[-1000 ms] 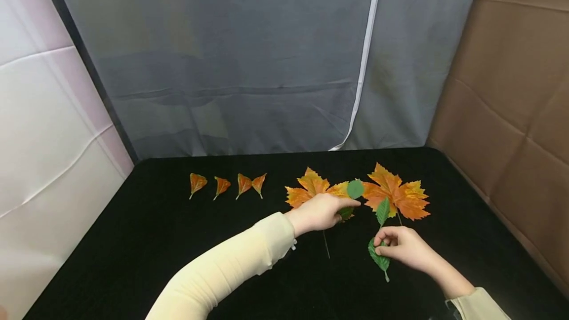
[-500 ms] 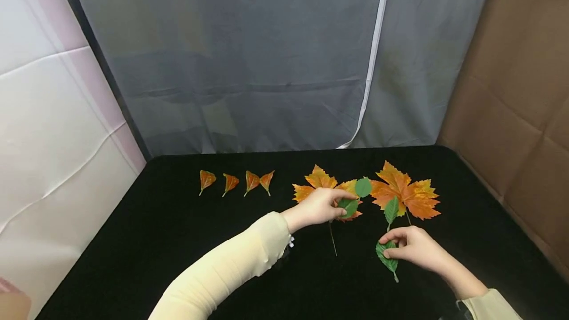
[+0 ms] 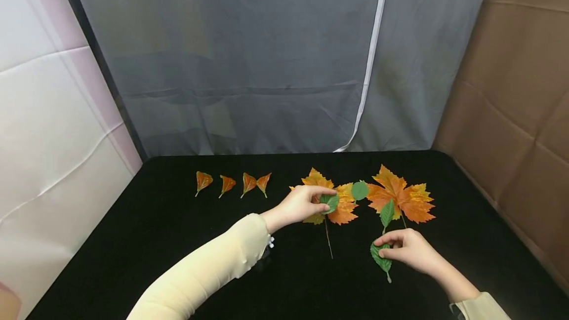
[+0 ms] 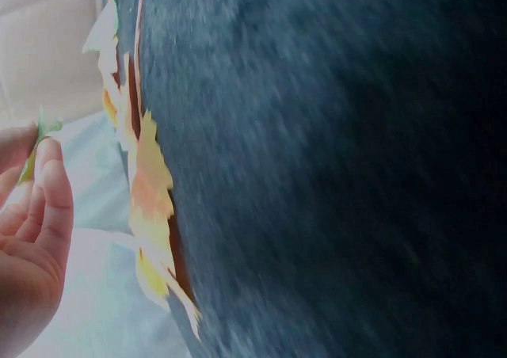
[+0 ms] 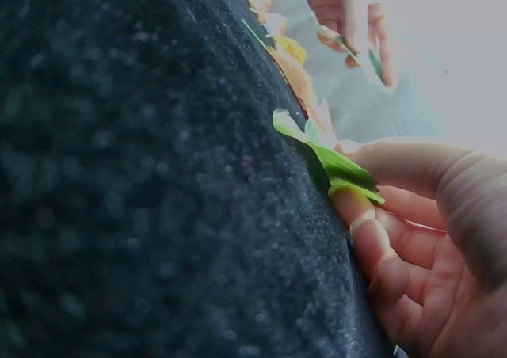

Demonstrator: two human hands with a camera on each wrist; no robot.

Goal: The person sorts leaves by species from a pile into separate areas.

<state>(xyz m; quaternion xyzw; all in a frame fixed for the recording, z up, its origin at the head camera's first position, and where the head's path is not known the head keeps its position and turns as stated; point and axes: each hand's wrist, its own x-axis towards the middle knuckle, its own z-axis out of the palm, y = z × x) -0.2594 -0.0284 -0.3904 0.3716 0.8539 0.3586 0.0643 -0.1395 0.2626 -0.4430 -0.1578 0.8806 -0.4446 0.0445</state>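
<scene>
My left hand (image 3: 295, 206) pinches a small round green leaf (image 3: 330, 203) between thumb and fingers, above the left orange maple leaf (image 3: 345, 211). In the left wrist view this green leaf (image 4: 30, 164) is raised off the tabletop. My right hand (image 3: 413, 250) pinches a toothed green leaf (image 3: 380, 260) by its edge, its pale stalk pointing toward me. The right wrist view shows that leaf (image 5: 337, 166) bent between thumb and fingertips. Just beyond it, an oval green leaf (image 3: 387, 211) lies partly over the right maple leaf (image 3: 415, 204). Another round green leaf (image 3: 359, 190) sits between both maple leaves.
Several small orange leaves (image 3: 204, 181) lie in a row at the back left of the black table (image 3: 200, 231). A grey curtain (image 3: 249, 63) hangs behind, with a white cloth (image 3: 58, 112) on the left and brown fabric (image 3: 515, 83) on the right.
My left hand has moved left over the maple leaf, carrying the round green leaf, which was mostly hidden beneath that hand earlier. My right hand holds its leaf in nearly the same place.
</scene>
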